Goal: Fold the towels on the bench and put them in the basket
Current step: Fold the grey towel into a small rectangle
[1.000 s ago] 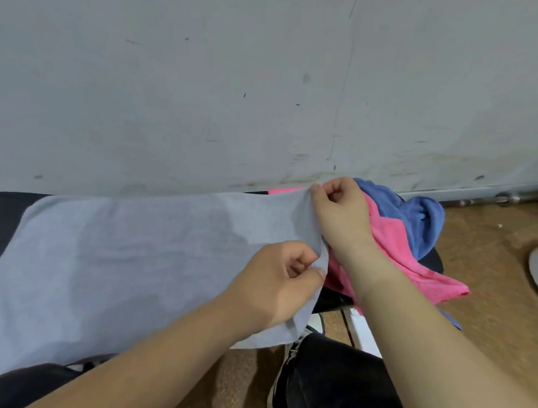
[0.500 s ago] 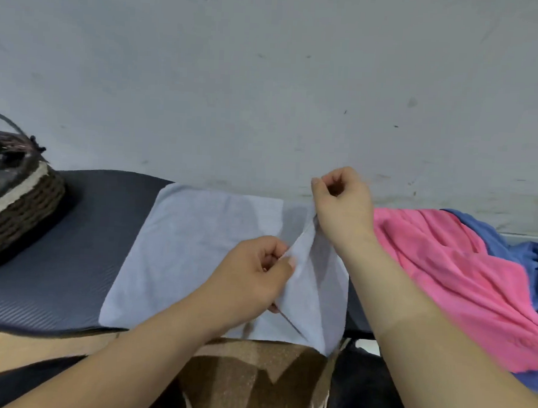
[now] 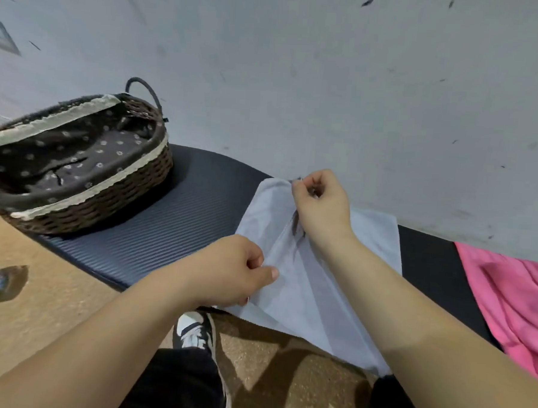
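Head view, looking down at the bench (image 3: 179, 230): a dark ribbed pad set against a pale scuffed wall (image 3: 330, 82); its right end runs out of frame. Your left hand (image 3: 236, 270) is closed in a pinch on the near left edge of the grey towel (image 3: 319, 293), thumb on top of the cloth; the fingertips below are curled under and hidden. Your right hand (image 3: 320, 206) is likewise closed, pinching the towel's far edge close to the wall; a dark sliver shows between its fingers and below the palm, too small to identify. The towel lies partly on the bench and partly raised between your two hands, one layer turned over another; its near corner hangs past the bench's front edge, and your right forearm covers part of its right side, so the fold lines there cannot be traced. The pink towel (image 3: 511, 304) lies bunched on the bench to the right, apart from the grey one, cut off by the frame edge; a thin strip of blue at its upper edge is too slight to make out. The wicker basket (image 3: 105, 201) stands on the bench's left end, well apart from the grey towel; its dark dotted liner is visible, its left part cropped. Below, a black-and-white shoe (image 3: 195, 331) rests on the brown floor (image 3: 38, 301); a blurred shiny object at far left cannot be identified.
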`<action>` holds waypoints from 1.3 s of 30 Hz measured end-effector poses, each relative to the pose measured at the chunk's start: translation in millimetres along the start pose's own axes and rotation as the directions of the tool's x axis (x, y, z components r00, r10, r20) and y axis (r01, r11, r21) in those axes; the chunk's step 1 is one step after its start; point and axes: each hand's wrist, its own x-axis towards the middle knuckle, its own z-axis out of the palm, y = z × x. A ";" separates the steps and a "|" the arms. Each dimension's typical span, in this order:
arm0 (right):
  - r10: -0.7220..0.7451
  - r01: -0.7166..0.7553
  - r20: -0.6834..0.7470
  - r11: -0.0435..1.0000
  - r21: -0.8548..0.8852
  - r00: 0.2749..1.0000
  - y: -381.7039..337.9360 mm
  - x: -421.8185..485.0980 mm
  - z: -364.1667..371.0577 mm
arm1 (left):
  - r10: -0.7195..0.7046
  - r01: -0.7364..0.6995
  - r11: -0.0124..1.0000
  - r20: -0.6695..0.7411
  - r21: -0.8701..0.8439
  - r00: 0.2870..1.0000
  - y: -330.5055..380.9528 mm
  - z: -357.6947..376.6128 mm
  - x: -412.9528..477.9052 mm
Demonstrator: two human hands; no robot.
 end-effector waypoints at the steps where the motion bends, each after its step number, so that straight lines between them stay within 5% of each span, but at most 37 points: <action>1: -0.009 0.009 0.007 1.000 -0.014 1.000 -3.5 1.4 9.8 | -0.013 0.013 1.000 0.001 0.001 1.000 -6.1 -5.2 -0.7; 8: 0.065 0.032 0.217 0.909 -0.416 0.974 18.0 -0.7 33.7 | -0.165 0.150 0.972 0.069 0.183 0.984 -44.5 -26.3 2.8; 11: 0.170 0.118 0.314 0.683 -0.721 0.934 33.4 1.2 12.5 | -0.197 0.173 0.956 0.079 0.237 0.977 -50.6 -23.3 9.6; 14: 0.375 0.129 0.367 0.529 -0.839 0.851 40.3 -1.7 -3.7 | -0.197 0.171 0.952 0.080 0.254 0.977 -49.6 -22.3 15.4; 17: 0.349 0.155 0.386 0.537 -0.829 0.854 45.4 -4.2 -5.5 | -0.217 0.195 0.948 0.063 0.250 0.974 -53.1 -17.6 20.4; 22: 0.028 0.258 0.367 0.661 -0.705 0.930 36.1 26.4 9.1 | -0.194 0.193 0.955 -0.018 0.227 0.981 -58.8 -12.7 29.5; 30: 0.067 0.208 0.365 0.721 -0.661 0.929 27.8 90.0 50.2 | -0.128 0.161 0.972 -0.187 0.172 0.974 -51.9 -12.1 39.4; 39: -0.071 0.180 0.219 0.829 -0.529 0.973 45.7 91.8 47.1 | -0.156 0.188 0.960 -0.160 0.207 0.975 -44.5 -9.2 42.7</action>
